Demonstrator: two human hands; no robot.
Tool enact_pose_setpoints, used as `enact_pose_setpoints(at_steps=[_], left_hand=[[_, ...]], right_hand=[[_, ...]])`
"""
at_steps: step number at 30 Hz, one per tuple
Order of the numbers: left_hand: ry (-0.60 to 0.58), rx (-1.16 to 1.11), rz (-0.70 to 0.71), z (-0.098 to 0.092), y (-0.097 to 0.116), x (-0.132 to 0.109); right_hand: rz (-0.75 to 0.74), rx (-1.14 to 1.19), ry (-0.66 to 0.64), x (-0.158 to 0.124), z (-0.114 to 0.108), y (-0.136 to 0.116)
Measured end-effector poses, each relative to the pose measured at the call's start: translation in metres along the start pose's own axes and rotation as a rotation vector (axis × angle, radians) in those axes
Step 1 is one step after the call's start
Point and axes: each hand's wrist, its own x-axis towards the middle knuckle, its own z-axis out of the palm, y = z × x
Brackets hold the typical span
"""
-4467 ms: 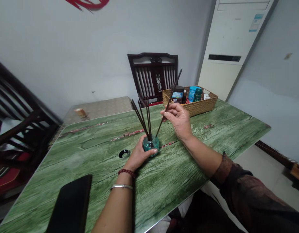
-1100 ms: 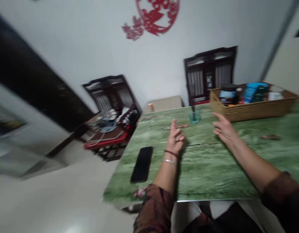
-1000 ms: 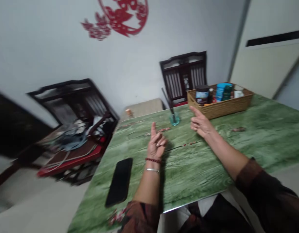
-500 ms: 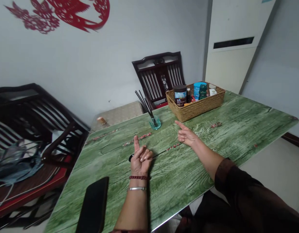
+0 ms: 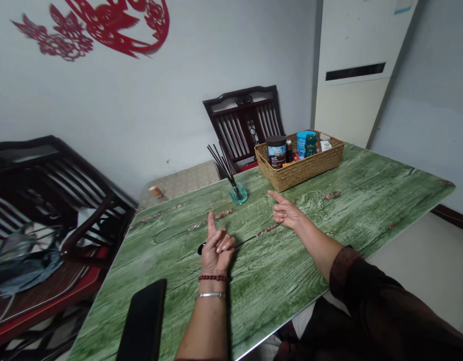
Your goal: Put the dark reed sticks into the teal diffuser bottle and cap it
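Note:
My left hand rests on the green wood-pattern table with its index finger raised and the other fingers curled, holding nothing. A black ring-shaped cap lies just behind it, partly hidden by the hand. My right hand points left with its index finger, empty and a little apart from the teal glass diffuser bottle. Several black reed sticks stand leaning in that bottle, which neither hand touches.
A wicker basket of jars and bottles stands at the table's far side. A black phone lies near the near edge. Dark wooden chairs stand beyond the table and at left, with a tall white air conditioner at back right.
Compared with the oldest frame, both hands have let go of the bottle and reeds, and all the reeds stand in it. Over the last half second, the hands have barely moved.

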Motion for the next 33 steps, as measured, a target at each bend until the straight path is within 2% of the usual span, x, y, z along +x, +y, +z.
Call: enact_pose_setpoints(at_steps=[6, 9, 13, 16, 19, 22, 25, 29, 33], left_hand=[[0.017, -0.045, -0.014, 0.002, 0.001, 0.003], [0.035, -0.089, 0.005, 0.01, 0.003, 0.01], [0.034, -0.157, -0.011, 0.025, -0.008, 0.016], [-0.007, -0.111, -0.171, 0.03, -0.028, 0.01], [-0.113, 0.085, -0.323, 0.027, -0.045, 0.002], [-0.219, 0.244, -0.401, 0.021, -0.054, 0.0], [-0.256, 0.298, -0.428, 0.019, -0.055, 0.0], [-0.241, 0.277, -0.458, 0.025, -0.053, -0.001], [-0.244, 0.276, -0.47, 0.028, -0.052, -0.001]], right_hand=[[0.009, -0.002, 0.019, 0.001, 0.002, 0.002], [0.004, -0.044, 0.039, 0.015, 0.012, -0.004], [-0.076, -0.357, 0.105, 0.059, 0.041, -0.024], [-0.214, -0.703, 0.202, 0.104, 0.067, -0.036], [-0.291, -0.888, 0.223, 0.146, 0.086, -0.038], [-0.321, -0.902, 0.184, 0.178, 0.098, -0.031], [-0.354, -0.887, 0.169, 0.198, 0.105, -0.021], [-0.421, -0.901, 0.176, 0.209, 0.108, -0.011], [-0.386, -0.866, 0.208, 0.208, 0.109, -0.004]])
